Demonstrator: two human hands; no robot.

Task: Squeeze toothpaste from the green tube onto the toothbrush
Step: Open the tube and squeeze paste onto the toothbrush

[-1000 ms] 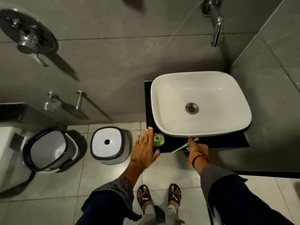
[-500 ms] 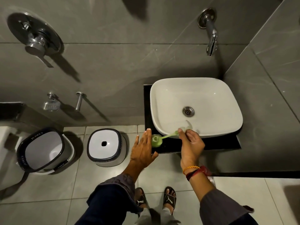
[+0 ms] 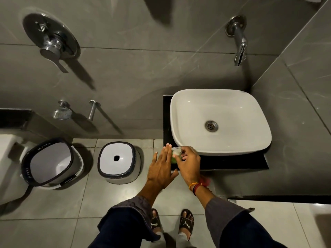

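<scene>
- Green tube (image 3: 173, 159) standing at the front left corner of the black counter (image 3: 232, 162), mostly hidden between the two hands; only a sliver of green visible.
- Pale translucent cap (image 3: 177, 150) at the top of the tube, pinched by the right hand (image 3: 188, 163), fingers curled narrowly around it.
- Left hand (image 3: 161, 167) flat and wide, fingers straight and together, pressed against the left side of the tube; not gripping anything.
- Toothbrush: cannot tell where, not discernible among the fingers.
- Orange and red threads (image 3: 195, 186) around the right wrist.
- White basin (image 3: 222, 140) on the counter, front left rim just beside the right hand; metal drain (image 3: 211, 126) at its middle.
- Chrome spout (image 3: 239, 42) on the grey wall above the basin.
- White-topped stool (image 3: 118, 161) on the tiled floor left of the counter; dark-rimmed bucket (image 3: 52, 163) further left.
- Black sandals (image 3: 186, 222) on the floor below the hands.
</scene>
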